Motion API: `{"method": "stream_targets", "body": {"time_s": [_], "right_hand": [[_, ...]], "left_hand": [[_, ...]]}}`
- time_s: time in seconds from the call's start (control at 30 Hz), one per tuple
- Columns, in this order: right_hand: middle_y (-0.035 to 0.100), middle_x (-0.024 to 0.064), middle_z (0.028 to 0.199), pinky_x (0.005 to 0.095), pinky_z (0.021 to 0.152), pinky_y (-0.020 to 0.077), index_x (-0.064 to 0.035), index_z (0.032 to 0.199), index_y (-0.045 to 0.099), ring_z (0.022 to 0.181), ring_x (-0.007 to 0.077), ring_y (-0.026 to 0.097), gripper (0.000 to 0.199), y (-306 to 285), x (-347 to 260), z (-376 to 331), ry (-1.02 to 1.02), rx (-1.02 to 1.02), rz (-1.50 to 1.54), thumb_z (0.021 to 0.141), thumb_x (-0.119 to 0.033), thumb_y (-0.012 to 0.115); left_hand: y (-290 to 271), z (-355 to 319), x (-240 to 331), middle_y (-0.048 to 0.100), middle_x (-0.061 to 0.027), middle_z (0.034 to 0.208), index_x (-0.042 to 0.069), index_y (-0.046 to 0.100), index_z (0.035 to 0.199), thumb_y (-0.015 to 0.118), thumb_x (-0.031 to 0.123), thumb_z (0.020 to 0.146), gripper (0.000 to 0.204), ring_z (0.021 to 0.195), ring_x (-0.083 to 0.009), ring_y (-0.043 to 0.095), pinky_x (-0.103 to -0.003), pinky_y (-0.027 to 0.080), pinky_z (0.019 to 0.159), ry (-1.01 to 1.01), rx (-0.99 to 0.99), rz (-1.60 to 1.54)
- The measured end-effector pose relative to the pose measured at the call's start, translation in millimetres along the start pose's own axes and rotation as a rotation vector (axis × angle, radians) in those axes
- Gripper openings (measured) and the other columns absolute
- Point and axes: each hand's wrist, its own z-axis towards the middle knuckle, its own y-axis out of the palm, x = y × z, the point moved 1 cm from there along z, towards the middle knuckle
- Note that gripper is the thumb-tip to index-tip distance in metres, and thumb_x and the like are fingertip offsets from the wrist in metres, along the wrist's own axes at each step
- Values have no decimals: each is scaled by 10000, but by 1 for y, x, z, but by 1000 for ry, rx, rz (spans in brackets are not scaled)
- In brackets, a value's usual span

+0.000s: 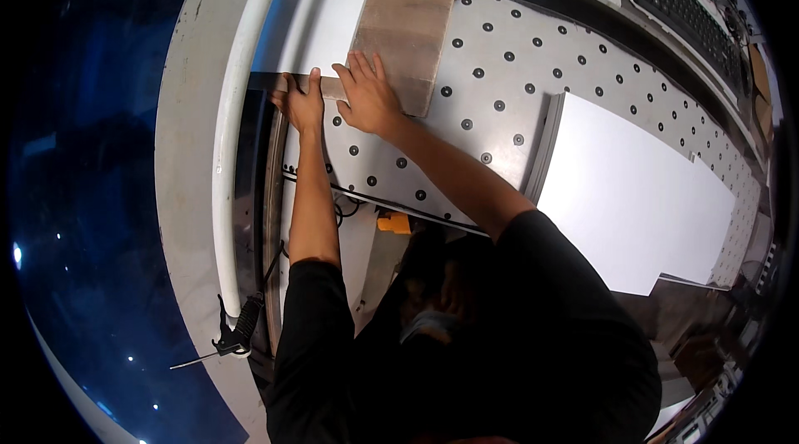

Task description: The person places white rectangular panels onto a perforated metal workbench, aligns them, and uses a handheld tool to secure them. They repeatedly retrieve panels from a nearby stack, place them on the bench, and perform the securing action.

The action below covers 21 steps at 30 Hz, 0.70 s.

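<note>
Nearest, below the table's front edge, a yellow object (394, 223) sits near dark looped cables (348, 209). To the left, a black air gun (243, 323) hangs at the near end of a long white bar (226, 128), which bounds the work on that side. To the right, a broad stack of white sheets (632, 186) takes up much of the pale table (437, 148), whose top is dotted with dark round studs. The two forearms hide part of the surface between. Farther on, the left hand (301, 107) is at the near edge of the white sheet (326, 19), thumb spread from the fingers; whether it pinches the edge, I cannot tell. The right hand (369, 96) is open, fingers extended at the sheet's near right corner and over the brown board (406, 24), closed around nothing. The sheet lies at the table's far left, flat and smooth, with grey shadow bands and a bluish left side; brown shows along its right and near edges. Beyond, at far right, rests a black keyboard (682, 15)
</note>
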Motion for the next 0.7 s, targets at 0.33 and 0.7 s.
{"method": "stream_targets", "body": {"time_s": [0.33, 0.7], "right_hand": [[453, 302, 1455, 570, 1207, 186, -39, 1399, 481, 1420, 411, 381, 668, 1, -2, -4, -40, 101, 78, 817, -275, 710], [451, 291, 1461, 560, 1218, 161, -16, 1390, 468, 1443, 403, 345, 655, -4, -8, -3, -35, 69, 62, 824, -247, 701]], "left_hand": [[2, -4, -1, 324, -406, 1475, 55, 399, 1534, 549, 773, 849, 1004, 1415, -558, 253, -562, 243, 1171, -27, 16, 13], [4, -2, 0, 229, -452, 1520, 81, 387, 1546, 501, 791, 860, 994, 1470, -562, 151, -541, 144, 1214, -31, -3, 27]]}}
